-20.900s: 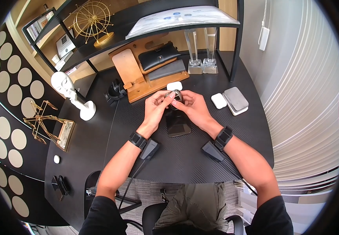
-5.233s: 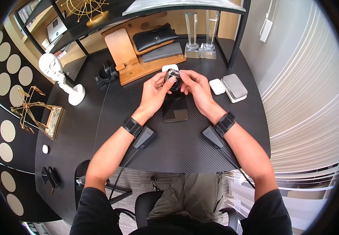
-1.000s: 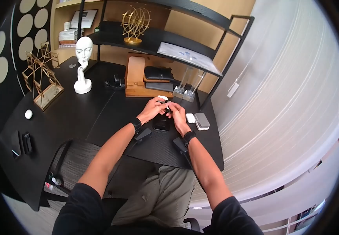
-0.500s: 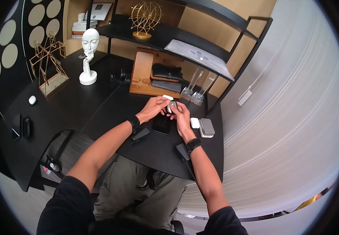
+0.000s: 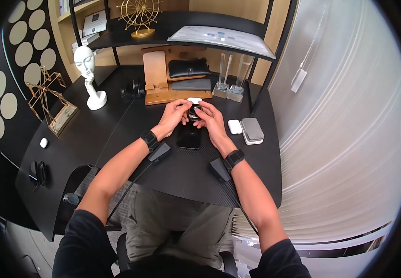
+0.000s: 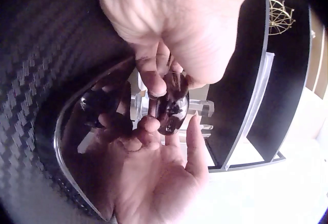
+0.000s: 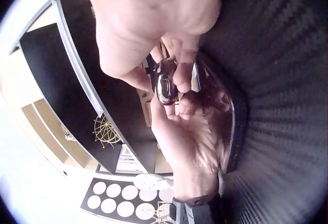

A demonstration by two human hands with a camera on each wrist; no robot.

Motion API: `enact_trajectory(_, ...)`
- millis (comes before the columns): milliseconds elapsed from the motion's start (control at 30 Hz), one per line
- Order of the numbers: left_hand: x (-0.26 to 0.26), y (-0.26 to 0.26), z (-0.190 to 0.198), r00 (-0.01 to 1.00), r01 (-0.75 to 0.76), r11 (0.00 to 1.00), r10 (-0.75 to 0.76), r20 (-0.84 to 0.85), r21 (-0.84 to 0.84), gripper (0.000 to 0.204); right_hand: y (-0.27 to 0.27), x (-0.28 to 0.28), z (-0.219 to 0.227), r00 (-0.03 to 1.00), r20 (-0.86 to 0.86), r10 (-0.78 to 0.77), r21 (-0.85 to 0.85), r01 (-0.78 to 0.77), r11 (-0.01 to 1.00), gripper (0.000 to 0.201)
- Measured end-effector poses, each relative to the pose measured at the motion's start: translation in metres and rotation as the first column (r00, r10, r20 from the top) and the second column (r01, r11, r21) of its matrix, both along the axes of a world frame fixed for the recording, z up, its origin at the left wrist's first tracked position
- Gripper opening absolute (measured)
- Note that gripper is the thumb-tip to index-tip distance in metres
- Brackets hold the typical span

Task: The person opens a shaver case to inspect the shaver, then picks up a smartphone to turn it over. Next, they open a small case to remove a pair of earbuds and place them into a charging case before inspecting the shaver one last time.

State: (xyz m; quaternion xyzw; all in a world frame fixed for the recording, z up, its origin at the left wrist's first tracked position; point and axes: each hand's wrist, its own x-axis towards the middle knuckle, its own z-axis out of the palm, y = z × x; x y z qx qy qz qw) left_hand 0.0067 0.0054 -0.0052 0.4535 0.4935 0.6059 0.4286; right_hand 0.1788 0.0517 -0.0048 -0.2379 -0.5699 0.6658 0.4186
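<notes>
In the head view a small glossy dark rounded object (image 5: 194, 111) with a shiny metallic edge is held between both hands, above the desk. My left hand (image 5: 170, 118) grips it from the left, fingertips and thumb at its edge. From the other side my right hand (image 5: 212, 121) pinches it, the thumb lying over its face. The left wrist view shows fingertips of both hands on the glossy object (image 6: 173, 109). In the right wrist view, its silvery end (image 7: 166, 88) shows between thumb and fingers. A black phone (image 5: 189, 138) lies flat below, its screen reflecting the hands.
Just behind the hands sits a white rounded case (image 5: 194, 100), before a wooden stand (image 5: 156, 95). To the right lie a small white case (image 5: 234, 127) and a grey-topped box (image 5: 252, 129). A white face sculpture (image 5: 97, 99) and gold ferris-wheel model (image 5: 61, 120) stand left.
The head view has swung about. Both hands stay on the dark object over the phone; its face and the fingers around it have shifted, with the right thumb now across it.
</notes>
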Motion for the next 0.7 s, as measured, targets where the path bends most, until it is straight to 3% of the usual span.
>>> enact_trajectory(233, -0.005, -0.002, -0.011, 1.000, 0.021, 0.997, -0.022, 0.004, 0.077, 0.027, -0.002, 0.000, -0.001, 0.999, -0.009, 0.053, 0.048, -0.052, 0.997, 0.047)
enact_trajectory(300, 0.002, -0.012, 0.004, 0.996, 0.027, 0.999, -0.029, 0.089, 0.028, 0.028, -0.003, 0.000, -0.003, 0.996, -0.062, -0.064, -0.038, 0.062, 0.997, 0.049)
enact_trajectory(367, -0.004, -0.012, 0.006, 0.993, 0.046, 0.999, -0.047, 0.105, 0.009, 0.030, 0.000, 0.005, -0.005, 0.981, 0.024, -0.192, -0.035, 0.193, 0.981, 0.050)
enact_trajectory(433, -0.007, -0.012, 0.003, 0.968, 0.003, 1.000, -0.010, 0.251, 0.028, 0.030, -0.001, 0.012, -0.003, 0.956, 0.133, -0.261, 0.037, 0.259, 0.965, 0.050)
enact_trajectory(500, -0.011, -0.011, -0.002, 0.951, -0.019, 0.998, 0.003, 0.308, 0.051, 0.027, -0.004, 0.019, 0.002, 0.862, 0.277, -0.425, 0.233, 0.368, 0.900, 0.049)
enact_trajectory(700, -0.014, -0.013, 0.001, 0.947, -0.129, 0.991, 0.114, 0.301, 0.032, 0.024, 0.005, 0.023, -0.011, 0.864, 0.300, -0.405, 0.274, 0.329, 0.904, 0.042)
